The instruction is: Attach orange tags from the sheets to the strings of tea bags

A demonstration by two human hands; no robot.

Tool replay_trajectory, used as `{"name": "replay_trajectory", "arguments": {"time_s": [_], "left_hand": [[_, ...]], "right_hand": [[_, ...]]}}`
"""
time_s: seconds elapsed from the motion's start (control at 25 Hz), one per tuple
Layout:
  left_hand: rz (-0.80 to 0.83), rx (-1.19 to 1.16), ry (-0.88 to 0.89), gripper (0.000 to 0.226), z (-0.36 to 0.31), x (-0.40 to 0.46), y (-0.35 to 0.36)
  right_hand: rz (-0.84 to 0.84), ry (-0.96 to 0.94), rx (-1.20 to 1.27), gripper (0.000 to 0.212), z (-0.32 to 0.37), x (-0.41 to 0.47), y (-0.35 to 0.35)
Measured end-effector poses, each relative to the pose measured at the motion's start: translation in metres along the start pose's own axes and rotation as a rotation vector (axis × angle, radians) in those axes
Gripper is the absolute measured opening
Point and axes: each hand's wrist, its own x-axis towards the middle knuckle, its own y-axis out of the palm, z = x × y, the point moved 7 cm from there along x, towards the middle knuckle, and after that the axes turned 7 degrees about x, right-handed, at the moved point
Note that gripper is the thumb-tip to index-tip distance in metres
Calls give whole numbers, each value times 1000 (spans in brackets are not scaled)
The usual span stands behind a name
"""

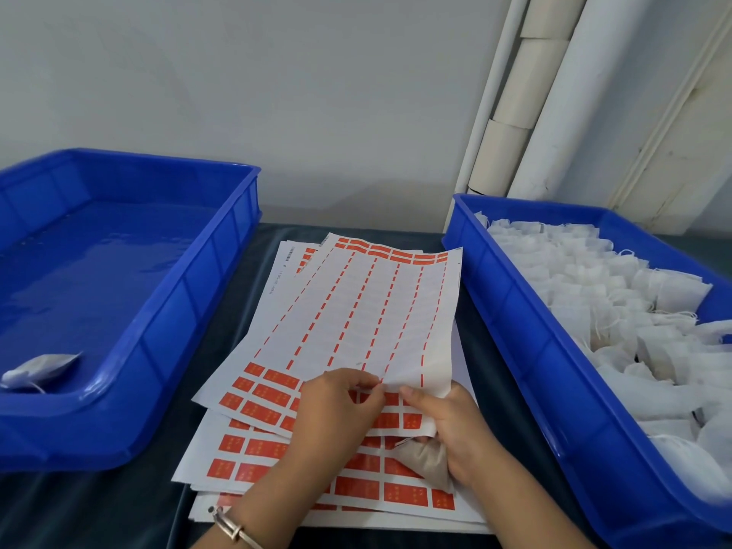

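Note:
A stack of white sheets with orange tags [344,311] lies on the dark table between two blue trays. On the top sheet most tags are gone; orange tags [257,394] remain along its near edge. My left hand [336,406] pinches at the sheet's surface near its front edge. My right hand [447,425] grips the sheet's near right edge, lifting it, and also holds a tea bag [424,461] under its fingers. The string of that tea bag is hard to make out.
A blue tray [190,311] on the left holds one tea bag [35,374] in its near corner. A blue tray [527,330] on the right is full of white tea bags [633,311]. White pipes stand against the wall behind it.

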Motion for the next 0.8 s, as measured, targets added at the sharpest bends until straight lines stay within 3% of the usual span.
{"name": "replay_trajectory", "arguments": {"time_s": [0.28, 0.8], "left_hand": [[-125, 162, 82, 17, -17, -3, -7], [-205, 12, 13, 6, -7, -9, -10]], "right_hand": [[-6, -27, -75, 22, 0, -1, 4], [37, -25, -61, 26, -2, 0, 9]]}}
